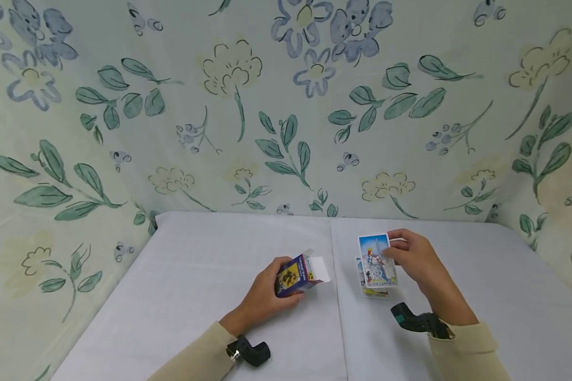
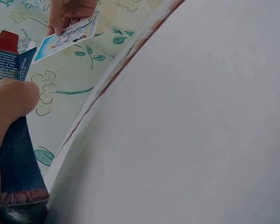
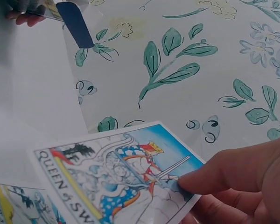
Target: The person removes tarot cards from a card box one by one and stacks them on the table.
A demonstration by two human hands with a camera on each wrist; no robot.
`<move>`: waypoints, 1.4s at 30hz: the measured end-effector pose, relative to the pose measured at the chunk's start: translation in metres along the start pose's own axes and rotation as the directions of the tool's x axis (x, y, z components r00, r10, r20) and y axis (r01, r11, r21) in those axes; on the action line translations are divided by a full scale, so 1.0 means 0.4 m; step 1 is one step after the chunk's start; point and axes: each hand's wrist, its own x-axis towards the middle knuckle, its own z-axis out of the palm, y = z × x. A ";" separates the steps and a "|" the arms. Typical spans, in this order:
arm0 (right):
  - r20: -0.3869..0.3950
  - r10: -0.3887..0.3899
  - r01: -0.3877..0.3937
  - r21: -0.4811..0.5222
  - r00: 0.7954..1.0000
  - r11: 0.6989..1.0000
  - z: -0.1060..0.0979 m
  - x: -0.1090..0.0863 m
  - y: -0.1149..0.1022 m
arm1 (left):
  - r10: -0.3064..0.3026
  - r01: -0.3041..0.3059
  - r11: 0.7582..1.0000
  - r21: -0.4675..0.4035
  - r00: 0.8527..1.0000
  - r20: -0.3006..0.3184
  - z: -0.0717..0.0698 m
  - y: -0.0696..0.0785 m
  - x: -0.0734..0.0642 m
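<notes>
In the head view my left hand grips a small blue and yellow card box, its end flap standing open towards the right. The box's dark blue side shows in the left wrist view, with my thumb across it. My right hand pinches a tarot card by its right edge; the right wrist view reads QUEEN and SW on it. Beneath that card, another card lies on the table, partly covered in the head view; its visible lettering in the right wrist view includes KNIGHT.
A white cloth covers the table, with a crease running front to back between the hands. Behind and at the sides hangs a floral curtain. A black wrist camera sits on the right wrist, another black camera on the left.
</notes>
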 end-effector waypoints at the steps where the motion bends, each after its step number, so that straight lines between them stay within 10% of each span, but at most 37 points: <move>1: 0.000 0.000 0.000 0.000 1.000 1.000 -0.002 0.001 0.003 | 0.002 -0.002 1.000 0.003 1.000 0.000 0.000 0.000 0.002; 42: 0.032 0.118 -0.119 0.049 0.993 0.992 -0.001 0.046 0.113 | 0.024 -0.024 1.000 0.002 1.000 0.004 -0.003 -0.001 -0.006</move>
